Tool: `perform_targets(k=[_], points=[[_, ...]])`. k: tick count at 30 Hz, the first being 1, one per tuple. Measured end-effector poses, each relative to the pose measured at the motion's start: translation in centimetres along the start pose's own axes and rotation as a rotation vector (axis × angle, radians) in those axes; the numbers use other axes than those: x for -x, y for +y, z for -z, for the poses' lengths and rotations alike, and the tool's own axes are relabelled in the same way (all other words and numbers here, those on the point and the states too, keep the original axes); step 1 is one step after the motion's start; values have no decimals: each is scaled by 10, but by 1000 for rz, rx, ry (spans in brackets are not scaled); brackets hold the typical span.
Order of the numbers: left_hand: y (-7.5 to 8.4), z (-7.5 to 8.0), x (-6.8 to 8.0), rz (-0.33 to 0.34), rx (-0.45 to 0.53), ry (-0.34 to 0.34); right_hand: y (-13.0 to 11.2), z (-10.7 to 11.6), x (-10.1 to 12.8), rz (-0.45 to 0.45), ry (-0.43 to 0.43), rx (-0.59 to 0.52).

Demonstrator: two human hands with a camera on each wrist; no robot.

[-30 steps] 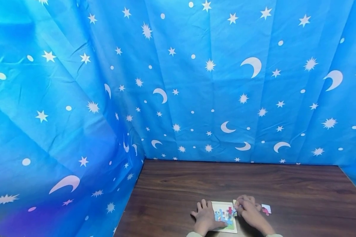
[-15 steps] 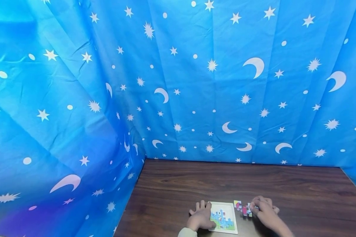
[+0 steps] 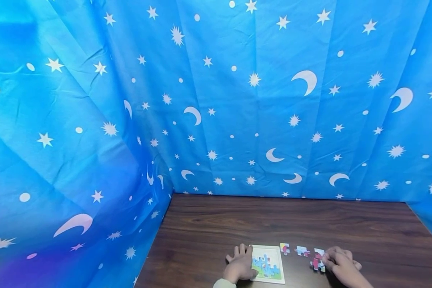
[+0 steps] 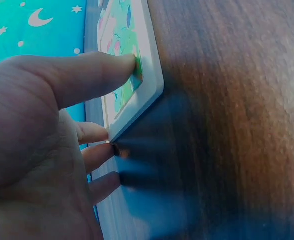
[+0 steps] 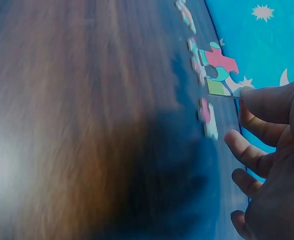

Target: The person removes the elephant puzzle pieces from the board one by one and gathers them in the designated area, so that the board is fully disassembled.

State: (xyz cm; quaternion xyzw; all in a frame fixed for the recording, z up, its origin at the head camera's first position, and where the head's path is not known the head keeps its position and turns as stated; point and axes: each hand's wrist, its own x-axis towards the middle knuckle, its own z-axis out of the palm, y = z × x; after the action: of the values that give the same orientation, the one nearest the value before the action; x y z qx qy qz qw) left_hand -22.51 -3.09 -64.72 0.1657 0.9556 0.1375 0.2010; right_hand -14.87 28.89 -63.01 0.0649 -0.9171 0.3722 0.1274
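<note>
A white-framed puzzle board (image 3: pixel 281 266) (image 4: pixel 154 75) with a blue and green picture lies near the table's front edge. My left hand (image 3: pixel 244 261) (image 4: pixel 115 99) rests at its left side, thumb (image 4: pixel 101 75) pressing on the picture and fingers against the frame's edge. To the right, my right hand (image 3: pixel 328 262) (image 5: pixel 241 114) pinches a pink, teal and green puzzle piece (image 3: pixel 316 264) (image 5: pixel 218 70) at its edge, tilted just above the table. Loose pieces (image 3: pixel 284 248) (image 3: pixel 302 251) lie in a row between board and right hand.
The dark wooden table (image 3: pixel 273 220) is walled at the back and left by a blue curtain (image 3: pixel 216 100) with white stars and moons. More loose pieces (image 5: pixel 207 117) (image 5: pixel 186 12) lie flat near the held one.
My right hand has moved from the board's right edge out to the right, and loose pieces now lie in a row beside the board. The left hand stays at the board's left side.
</note>
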Motion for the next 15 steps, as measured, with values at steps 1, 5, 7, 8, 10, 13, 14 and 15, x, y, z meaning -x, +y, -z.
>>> perform_targets(k=[1,5,7,8,10,13,14,15], points=[[0,0,0,-1,0,1,2,1,2,19,22,9],[-2,-1,2,4,-25,16,9,-3,8,106,102,43],[-3,-2,4,15,-42,39,11,-4,9,94,96,75],[-3,-3,5,20,-43,46,12,-4,10,70,74,82],[-3,-5,7,29,-43,63,11,-1,11,0,19,105],[-3,-6,11,36,-44,82,10,2,11,-79,-42,135],[-2,-5,12,33,-41,90,10,3,11,-89,-43,148],[-1,-5,13,31,-43,98,10,3,11,-98,-42,163]])
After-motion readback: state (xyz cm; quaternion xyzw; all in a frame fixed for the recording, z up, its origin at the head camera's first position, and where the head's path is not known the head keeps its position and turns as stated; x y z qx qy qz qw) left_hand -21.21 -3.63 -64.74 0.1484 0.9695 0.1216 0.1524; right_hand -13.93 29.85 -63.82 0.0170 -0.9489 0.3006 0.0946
